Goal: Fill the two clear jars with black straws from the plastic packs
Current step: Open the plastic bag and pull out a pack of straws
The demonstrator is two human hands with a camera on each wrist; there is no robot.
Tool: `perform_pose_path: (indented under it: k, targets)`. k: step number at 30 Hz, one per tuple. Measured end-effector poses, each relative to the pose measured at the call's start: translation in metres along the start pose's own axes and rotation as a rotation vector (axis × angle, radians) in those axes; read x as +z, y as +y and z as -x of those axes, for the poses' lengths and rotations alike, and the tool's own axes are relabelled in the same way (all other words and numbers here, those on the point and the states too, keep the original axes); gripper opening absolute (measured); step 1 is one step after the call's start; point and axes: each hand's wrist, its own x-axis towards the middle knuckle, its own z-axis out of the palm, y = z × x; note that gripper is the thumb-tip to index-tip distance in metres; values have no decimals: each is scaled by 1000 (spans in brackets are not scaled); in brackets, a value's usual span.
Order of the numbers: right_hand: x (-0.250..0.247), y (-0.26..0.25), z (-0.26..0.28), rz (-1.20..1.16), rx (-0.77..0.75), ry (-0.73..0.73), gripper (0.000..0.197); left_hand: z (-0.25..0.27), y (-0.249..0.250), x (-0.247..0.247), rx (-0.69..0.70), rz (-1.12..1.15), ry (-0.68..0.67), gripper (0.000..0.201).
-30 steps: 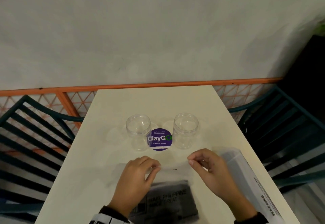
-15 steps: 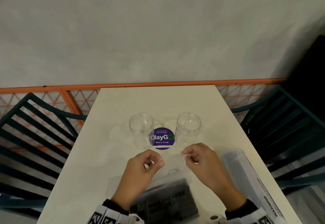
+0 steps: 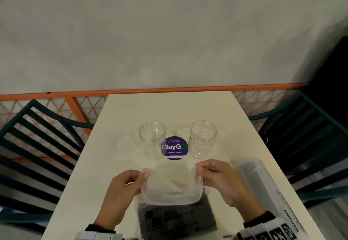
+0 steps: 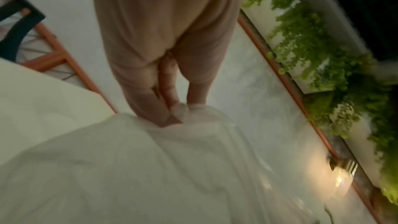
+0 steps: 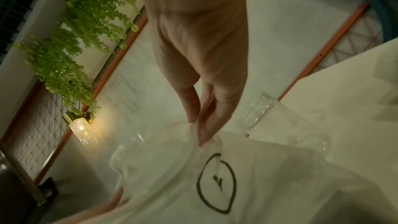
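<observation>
Two empty clear jars stand upright mid-table, the left jar (image 3: 152, 139) and the right jar (image 3: 203, 138), a purple sticker between them. A plastic pack of black straws (image 3: 175, 209) lies at the table's near edge, its translucent mouth spread wide. My left hand (image 3: 138, 180) pinches the mouth's left edge and my right hand (image 3: 199, 173) pinches its right edge. The left wrist view shows the left hand (image 4: 176, 117) pinching thin film (image 4: 150, 168). In the right wrist view, the right hand (image 5: 200, 132) grips film (image 5: 172, 168) beside one jar (image 5: 258, 113).
A second long pack of black straws (image 3: 263, 189) lies along the table's right edge, printed with a warning. The cream table (image 3: 169, 111) runs to an orange-trimmed wall. Dark slatted chairs stand at the left (image 3: 37, 145) and the right (image 3: 310, 145).
Both hands have pulled the pack's mouth apart, from nearly flat to a wide opening. The hands moved slightly toward me and further from each other.
</observation>
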Motion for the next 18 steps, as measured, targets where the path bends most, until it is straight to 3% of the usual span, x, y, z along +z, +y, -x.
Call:
perform_pose_path:
  k: [3, 6, 11, 13, 15, 16, 18]
  targets:
    - [7, 2, -3, -51, 89, -69, 13, -1, 3, 6, -97, 292, -138, 24]
    - [-3, -2, -11, -316, 246, -85, 16, -3, 3, -2, -209, 522, -236, 25]
    - [-22, -2, -21, -729, 412, -136, 20, -8, -2, -12, -383, 637, -383, 13]
    - [-18, 3, -23, -748, 399, -178, 20, -7, -1, -4, -410, 661, -387, 13]
    - [-16, 9, -25, -726, 341, -218, 33, -2, 5, 6, -428, 718, -353, 18]
    - [-14, 9, -23, -676, 282, -236, 29, -2, 7, 9, -414, 747, -338, 24]
    - [-10, 7, -15, -490, 141, -271, 1, -6, 5, 11, -343, 737, -323, 27]
